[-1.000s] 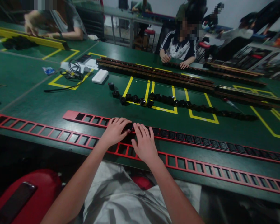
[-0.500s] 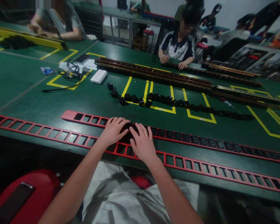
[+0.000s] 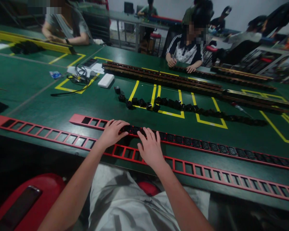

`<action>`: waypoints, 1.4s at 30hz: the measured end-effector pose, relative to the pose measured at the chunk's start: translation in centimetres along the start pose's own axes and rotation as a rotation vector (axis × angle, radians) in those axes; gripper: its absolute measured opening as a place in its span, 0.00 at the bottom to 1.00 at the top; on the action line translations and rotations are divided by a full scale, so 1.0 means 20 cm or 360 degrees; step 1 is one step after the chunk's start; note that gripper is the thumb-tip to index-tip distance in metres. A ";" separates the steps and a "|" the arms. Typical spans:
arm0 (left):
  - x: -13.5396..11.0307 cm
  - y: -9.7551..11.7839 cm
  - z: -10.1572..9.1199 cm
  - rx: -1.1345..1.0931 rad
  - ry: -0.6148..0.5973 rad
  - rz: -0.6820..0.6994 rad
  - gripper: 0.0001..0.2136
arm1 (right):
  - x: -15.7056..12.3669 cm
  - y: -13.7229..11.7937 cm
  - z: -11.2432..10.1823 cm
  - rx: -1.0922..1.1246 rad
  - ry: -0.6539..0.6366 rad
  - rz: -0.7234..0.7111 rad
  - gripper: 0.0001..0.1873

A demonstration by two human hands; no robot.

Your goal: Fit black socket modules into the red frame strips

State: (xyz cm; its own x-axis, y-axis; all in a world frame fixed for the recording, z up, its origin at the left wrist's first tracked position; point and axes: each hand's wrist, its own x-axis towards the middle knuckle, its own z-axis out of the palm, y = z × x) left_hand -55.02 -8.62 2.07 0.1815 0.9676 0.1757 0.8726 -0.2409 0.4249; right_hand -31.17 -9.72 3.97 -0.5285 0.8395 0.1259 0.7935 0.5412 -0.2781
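Note:
A long red slotted rail (image 3: 75,119) lies across the table, with black socket modules (image 3: 188,141) filling many of its slots. Over its left part my left hand (image 3: 112,133) curves, fingertips along the far side and thumb at the near side, closed on the rail. To the right of it, my right hand (image 3: 150,144) rests on the modules with its fingers spread and the thumb apart. Between the hands one black socket (image 3: 135,130) shows in its slot. Nearer to me, a second red frame (image 3: 183,166) with see-through slots passes below both wrists.
Loose black modules (image 3: 141,102) form a ragged row beyond the rail. Behind them lie long dark rails (image 3: 163,78), a white box (image 3: 106,80) and black cable (image 3: 79,77). A phone (image 3: 20,207) lies on a red stool (image 3: 51,184). Co-workers sit across the table.
My left hand has slid left along the rail, away from my right hand, uncovering a black socket between them. The whole view has shifted slightly.

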 end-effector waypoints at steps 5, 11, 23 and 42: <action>0.01 0.01 -0.01 -0.0043 0.0006 -0.0064 0.15 | 0.06 -0.09 0.02 0.0052 -0.0024 -0.0006 0.27; 0.01 0.01 -0.01 -0.0079 0.0005 -0.0033 0.15 | 0.06 -0.11 0.06 0.0031 -0.0006 -0.0051 0.32; 0.01 0.02 -0.02 -0.0049 0.0020 -0.0030 0.15 | 0.07 -0.12 0.07 -0.0025 0.0009 -0.0052 0.35; 0.00 0.03 0.00 -0.0051 0.0016 -0.0036 0.15 | 0.06 -0.12 0.06 -0.0050 -0.0018 -0.0068 0.29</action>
State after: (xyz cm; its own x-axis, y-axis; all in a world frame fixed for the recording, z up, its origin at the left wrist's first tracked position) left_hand -54.53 -8.74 2.42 0.1570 0.9720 0.1748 0.8614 -0.2213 0.4572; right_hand -34.07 -9.99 3.62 -0.5653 0.8152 0.1262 0.7791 0.5779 -0.2430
